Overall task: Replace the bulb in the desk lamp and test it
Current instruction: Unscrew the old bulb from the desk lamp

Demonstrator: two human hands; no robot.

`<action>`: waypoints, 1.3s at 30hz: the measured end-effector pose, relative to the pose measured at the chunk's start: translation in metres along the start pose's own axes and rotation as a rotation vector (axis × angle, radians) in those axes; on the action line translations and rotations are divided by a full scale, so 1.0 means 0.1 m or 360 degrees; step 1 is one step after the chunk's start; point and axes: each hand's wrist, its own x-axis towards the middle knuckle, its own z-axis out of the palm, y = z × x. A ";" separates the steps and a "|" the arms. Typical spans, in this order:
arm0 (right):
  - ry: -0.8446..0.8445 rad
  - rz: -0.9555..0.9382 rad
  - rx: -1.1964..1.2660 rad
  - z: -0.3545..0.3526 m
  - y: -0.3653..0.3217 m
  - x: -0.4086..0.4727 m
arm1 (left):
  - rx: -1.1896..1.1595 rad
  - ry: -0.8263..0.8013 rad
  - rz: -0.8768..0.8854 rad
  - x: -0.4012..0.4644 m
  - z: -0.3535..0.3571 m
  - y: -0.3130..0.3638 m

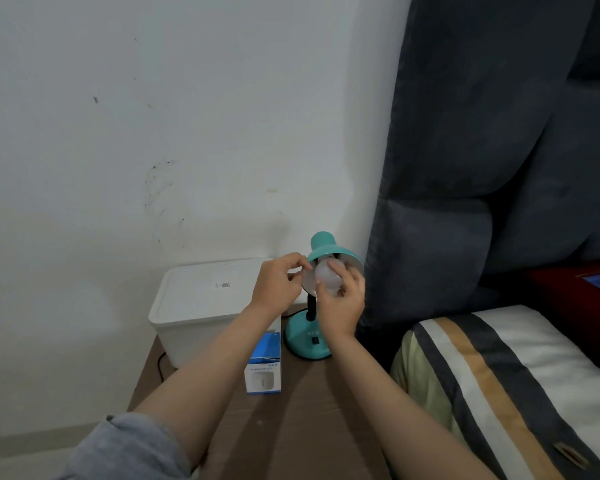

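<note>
A teal desk lamp stands on a brown bedside table, its shade tilted toward me. A white bulb sits in the mouth of the shade. My right hand is wrapped around the bulb from below. My left hand pinches the left rim of the shade. The lamp's black switch shows on the round base. A blue and white bulb box stands upright on the table, left of the base.
A white lidded plastic box sits at the back left of the table, against the wall. A black cord hangs over the table's left edge. A dark padded headboard and a striped pillow are on the right.
</note>
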 end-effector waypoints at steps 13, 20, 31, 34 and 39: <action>0.0062 0.0085 0.0016 0.00 0.00 -0.07 | -0.0023 -0.0010 -0.0005 0.00 0.02 0.00; -0.0002 0.0045 -0.0050 -0.03 -0.04 -0.02 | -0.0002 0.0000 -0.0002 0.01 0.01 -0.01; -0.0019 -0.0192 -0.0175 -0.01 -0.02 -0.03 | -0.0002 -0.0002 -0.0017 0.00 0.00 -0.02; -0.0035 -0.0280 -0.0227 -0.02 0.01 -0.01 | -0.0012 -0.0002 -0.0008 0.00 0.01 -0.01; -0.0068 -0.0285 -0.0225 -0.05 0.06 -0.03 | -0.0007 -0.0006 -0.0016 0.00 0.02 -0.01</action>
